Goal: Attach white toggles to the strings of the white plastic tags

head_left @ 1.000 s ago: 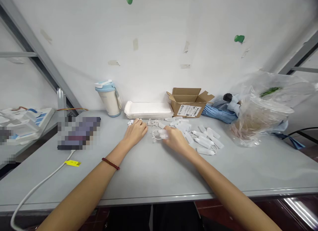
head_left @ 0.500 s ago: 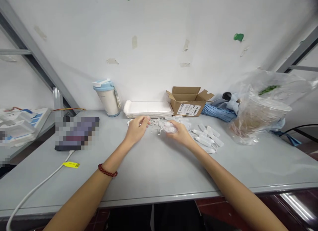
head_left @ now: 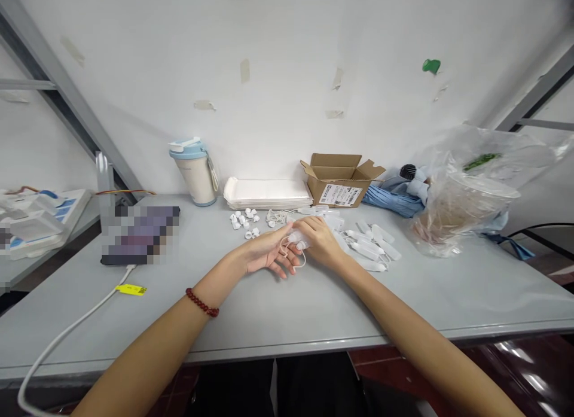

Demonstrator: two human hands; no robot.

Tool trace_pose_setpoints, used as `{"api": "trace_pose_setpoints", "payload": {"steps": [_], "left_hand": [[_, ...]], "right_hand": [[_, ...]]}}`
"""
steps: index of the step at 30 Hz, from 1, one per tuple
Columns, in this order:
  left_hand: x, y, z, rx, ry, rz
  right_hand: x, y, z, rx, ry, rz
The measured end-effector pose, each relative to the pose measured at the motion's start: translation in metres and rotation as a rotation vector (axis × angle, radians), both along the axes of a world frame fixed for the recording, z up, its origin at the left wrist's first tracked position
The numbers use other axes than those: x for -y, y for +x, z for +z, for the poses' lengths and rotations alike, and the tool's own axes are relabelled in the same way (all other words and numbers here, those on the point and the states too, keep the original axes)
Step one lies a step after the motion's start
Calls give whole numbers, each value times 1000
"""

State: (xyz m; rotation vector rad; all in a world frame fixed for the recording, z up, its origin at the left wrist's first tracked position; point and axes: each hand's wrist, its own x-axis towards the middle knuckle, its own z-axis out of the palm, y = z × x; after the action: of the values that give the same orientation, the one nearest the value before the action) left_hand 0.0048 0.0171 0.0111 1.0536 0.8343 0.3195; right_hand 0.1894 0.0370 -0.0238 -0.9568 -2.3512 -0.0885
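the two hands meet just above the middle of the counter (head_left: 278, 321). the right hand (head_left: 320, 242) is curled from above around small translucent bottles (head_left: 295, 237), grasping them with the back of the hand up; how many it has cannot be told, as its fingers hide part of them. the left hand (head_left: 271, 255) is turned palm up just beside and partly under the bottles, its fingers loosely spread. its thumb lies close to them, but i cannot tell whether it grips them too. thin white cords (head_left: 305, 261) loop down from the bottles over the left fingers. a bracelet (head_left: 201, 303) of dark red beads circles the left wrist.

beyond the left hand, a cluster of small white caps (head_left: 237, 220) lies on the counter. next to it is a little heap of white cord (head_left: 275, 218), and more translucent bottles (head_left: 368, 248) lie in a loose pile to the right of the right hand. behind these, a stack of flat white packets (head_left: 269, 191) sits against the wall, with an open cardboard box (head_left: 341, 194) at its right end and an upright cup (head_left: 195, 176) with a blue lid near its left end.
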Motion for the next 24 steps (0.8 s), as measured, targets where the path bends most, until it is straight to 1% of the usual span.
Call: {"api": "trace_pose_setpoints", "payload": {"steps": [2,5,7,9,11,13,16,19,22,24], "left_hand": [[2,0,1,-32,33,9],[4,1,1,-82,130,53],[5,2,0,-110,207,59],[6,4,-1,-150,275,44],[7,6,-1,-190,304,9],[8,7,1,-221,268,-60],[9,6,5,-230,183,-142],[6,0,10,-171,148,-153],[-1,-11,13,-91,113,-166],[-8,-19,13,-51,101,-141]], "right_hand": [[-2,0,-3,25,-2,-25],[-3,0,-6,53,4,-50],[-2,0,-6,90,30,-53],[-1,-1,-5,138,60,-45],[1,-2,-3,183,80,-28],[1,-2,-1,214,77,-21],[0,-1,1,218,22,-54],[-1,-1,3,125,-71,-79],[-2,-1,5,5,-167,-53],[-3,-1,6,-65,-200,-35]]}}
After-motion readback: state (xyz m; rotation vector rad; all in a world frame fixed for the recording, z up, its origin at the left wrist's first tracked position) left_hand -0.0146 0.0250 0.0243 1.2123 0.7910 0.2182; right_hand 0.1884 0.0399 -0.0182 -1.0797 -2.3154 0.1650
